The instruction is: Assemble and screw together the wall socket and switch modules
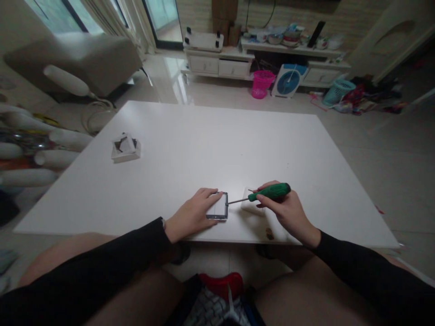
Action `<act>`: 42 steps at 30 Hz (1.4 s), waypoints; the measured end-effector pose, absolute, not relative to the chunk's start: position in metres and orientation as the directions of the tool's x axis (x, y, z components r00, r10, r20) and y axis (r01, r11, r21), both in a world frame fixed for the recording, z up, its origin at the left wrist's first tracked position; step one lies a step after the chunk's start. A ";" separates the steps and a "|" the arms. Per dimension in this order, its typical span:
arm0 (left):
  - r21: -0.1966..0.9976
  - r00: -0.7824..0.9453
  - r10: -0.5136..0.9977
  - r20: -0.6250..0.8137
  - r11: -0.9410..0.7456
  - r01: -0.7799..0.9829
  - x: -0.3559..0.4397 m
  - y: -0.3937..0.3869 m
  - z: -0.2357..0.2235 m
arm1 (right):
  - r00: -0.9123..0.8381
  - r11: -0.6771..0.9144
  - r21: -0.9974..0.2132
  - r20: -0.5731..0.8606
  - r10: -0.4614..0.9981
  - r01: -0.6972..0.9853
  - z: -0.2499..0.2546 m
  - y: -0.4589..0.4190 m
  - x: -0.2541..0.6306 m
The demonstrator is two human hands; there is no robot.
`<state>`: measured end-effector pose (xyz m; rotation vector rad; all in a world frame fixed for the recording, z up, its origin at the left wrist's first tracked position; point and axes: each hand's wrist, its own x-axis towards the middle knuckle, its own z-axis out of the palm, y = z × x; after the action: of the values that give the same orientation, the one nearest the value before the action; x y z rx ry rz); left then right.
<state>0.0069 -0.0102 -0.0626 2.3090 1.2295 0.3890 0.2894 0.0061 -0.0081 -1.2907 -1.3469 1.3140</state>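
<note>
My left hand [193, 210] grips a white square wall switch [220, 207] with a dark grey frame, fingers on its far side and thumb near its front edge. In my right hand [288, 213] is a screwdriver [272, 192] with a green handle, held nearly level. Its thin shaft points left, and the tip meets the right edge of the switch's frame. A white square plate [249, 206] lies on the table just under the screwdriver, partly covered by my right hand. Near the front edge sits a small brown-gold piece [269, 233], too small to name.
On the white table [190, 145], at the left, a small open white box [126, 148] holds white and dark parts. Beyond stand a TV cabinet [234, 68], a pink basket [261, 83] and a blue-white fan [288, 81]. White rolls [56, 158] crowd the left side.
</note>
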 end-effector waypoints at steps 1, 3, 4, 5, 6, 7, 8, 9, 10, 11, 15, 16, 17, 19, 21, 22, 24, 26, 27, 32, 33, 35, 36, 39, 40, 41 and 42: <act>0.545 0.553 0.833 0.022 -0.474 0.691 0.007 -0.010 -0.062 | -0.126 -0.081 -0.991 -0.094 0.988 0.109 -0.009 0.006 0.289; 0.547 0.548 0.836 0.024 -0.470 0.693 0.007 -0.010 -0.062 | -0.132 -0.084 -0.991 -0.098 0.986 0.109 -0.011 0.005 0.289; 0.547 0.547 0.837 0.024 -0.469 0.694 0.007 -0.010 -0.062 | -0.133 -0.077 -0.989 -0.093 0.987 0.125 -0.011 0.005 0.289; 0.546 0.547 0.837 0.026 -0.470 0.693 0.007 -0.010 -0.062 | -0.131 -0.062 -0.986 -0.083 0.988 0.157 -0.010 0.005 0.290; 0.545 0.551 0.834 0.028 -0.475 0.691 0.007 -0.010 -0.062 | -0.129 -0.039 -0.979 -0.066 0.989 0.202 -0.009 0.005 0.290; 0.543 0.557 0.830 0.031 -0.481 0.688 0.007 -0.010 -0.062 | -0.128 -0.014 -0.968 -0.047 0.991 0.251 -0.008 0.005 0.291; 0.540 0.562 0.827 0.033 -0.488 0.686 0.008 -0.010 -0.062 | -0.129 0.010 -0.956 -0.030 0.991 0.294 -0.006 0.004 0.291; 0.535 0.566 0.824 0.033 -0.493 0.686 0.009 -0.011 -0.061 | -0.131 0.029 -0.945 -0.015 0.991 0.325 -0.006 0.004 0.291; 0.523 0.566 0.824 0.031 -0.496 0.693 0.010 -0.012 -0.062 | -0.131 0.040 -0.939 -0.006 0.991 0.343 -0.006 0.004 0.291; 0.502 0.568 0.823 0.026 -0.502 0.704 0.012 -0.013 -0.062 | -0.128 0.038 -0.938 -0.007 0.992 0.344 -0.007 0.004 0.291; 0.363 0.582 0.813 -0.028 -0.534 0.763 0.018 -0.018 -0.070 | -0.093 -0.122 -0.972 -0.143 0.985 0.200 -0.027 0.005 0.290; 0.336 0.585 0.810 -0.044 -0.539 0.772 0.019 -0.018 -0.072 | -0.088 -0.171 -0.976 -0.183 0.979 0.133 -0.033 0.005 0.290; 0.317 0.582 0.811 -0.057 -0.538 0.781 0.019 -0.019 -0.074 | -0.081 -0.202 -0.977 -0.208 0.975 0.073 -0.037 0.004 0.289; 0.292 0.564 0.822 -0.072 -0.523 0.800 0.021 -0.020 -0.077 | -0.069 -0.206 -0.978 -0.208 0.976 0.035 -0.040 0.002 0.288; 0.282 0.534 0.842 -0.078 -0.496 0.822 0.023 -0.021 -0.078 | -0.063 -0.142 -0.981 -0.151 0.987 0.131 -0.035 -0.003 0.286; 0.281 0.519 0.851 -0.078 -0.481 0.830 0.024 -0.021 -0.078 | -0.071 -0.090 -0.975 -0.106 0.992 0.203 -0.030 -0.007 0.285; 0.279 0.488 0.871 -0.067 -0.453 0.847 0.028 -0.023 -0.078 | -0.119 0.041 -0.945 0.002 0.993 0.323 -0.019 -0.015 0.282; 0.277 0.444 0.895 -0.046 -0.415 0.867 0.032 -0.026 -0.079 | -0.188 0.152 -0.917 0.087 0.978 0.370 -0.013 -0.023 0.279; 0.277 0.421 0.906 -0.036 -0.396 0.876 0.034 -0.027 -0.080 | -0.210 0.181 -0.909 0.107 0.972 0.374 -0.012 -0.026 0.278; 0.268 0.374 0.927 -0.028 -0.353 0.896 0.039 -0.029 -0.081 | -0.105 0.095 -0.942 0.064 0.992 0.323 -0.026 -0.031 0.280; 0.261 0.375 0.927 -0.028 -0.355 0.898 0.039 -0.029 -0.081 | -0.068 0.060 -0.949 0.041 0.997 0.310 -0.029 -0.029 0.280; 0.244 0.381 0.924 -0.029 -0.363 0.899 0.039 -0.029 -0.080 | 0.006 -0.020 -0.964 -0.019 1.000 0.267 -0.037 -0.024 0.282; 0.236 0.382 0.923 -0.030 -0.365 0.900 0.039 -0.030 -0.080 | 0.041 -0.069 -0.972 -0.062 0.997 0.224 -0.041 -0.022 0.282; 0.224 0.381 0.924 -0.033 -0.365 0.904 0.040 -0.030 -0.079 | 0.086 -0.210 -0.978 -0.209 0.974 0.000 -0.051 -0.016 0.282; 0.219 0.380 0.924 -0.033 -0.365 0.905 0.040 -0.031 -0.079 | 0.085 -0.245 -0.966 -0.252 0.964 -0.082 -0.055 -0.014 0.282; 0.212 0.382 0.924 -0.034 -0.367 0.906 0.040 -0.031 -0.079 | 0.082 -0.278 -0.948 -0.293 0.953 -0.157 -0.059 -0.013 0.282; 0.202 0.385 0.922 -0.034 -0.371 0.906 0.040 -0.031 -0.078 | 0.077 -0.311 -0.924 -0.334 0.939 -0.222 -0.063 -0.012 0.282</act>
<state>0.0401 -0.0308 -0.0783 2.4527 1.6400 0.1251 0.2821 -0.0124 -0.0630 -1.3337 -0.7953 1.4481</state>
